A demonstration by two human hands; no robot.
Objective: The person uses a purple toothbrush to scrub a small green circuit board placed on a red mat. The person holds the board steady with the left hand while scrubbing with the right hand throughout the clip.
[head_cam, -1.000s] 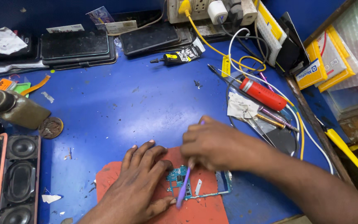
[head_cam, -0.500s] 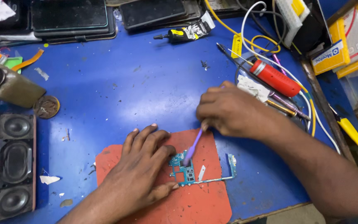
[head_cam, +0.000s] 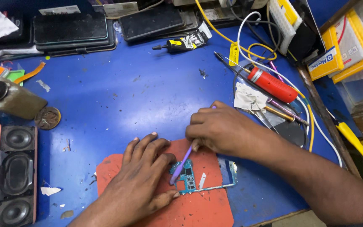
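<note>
A small blue-green circuit board [head_cam: 188, 178] in a thin metal frame lies on a red-orange mat [head_cam: 206, 208] on the blue worktable [head_cam: 118, 101]. My left hand [head_cam: 141, 178] rests flat on the mat, its fingers pressing the board's left edge. My right hand [head_cam: 225, 128] grips a thin purple tool [head_cam: 181, 164] like a pen. The tool slants down to the left, and its tip touches the board near my left fingertips.
A speaker box [head_cam: 11, 174] stands at the left edge, with a metal bottle-like object [head_cam: 7, 96] above it. Several phones [head_cam: 72, 29] lie along the back. A red-handled screwdriver [head_cam: 272, 84], cables, tweezers and yellow packs [head_cam: 337, 52] crowd the right side.
The view has shifted slightly, so the table sits lower in the frame. My right hand has tilted the purple tool, and its tip has moved left across the board. My left hand stays in place.
</note>
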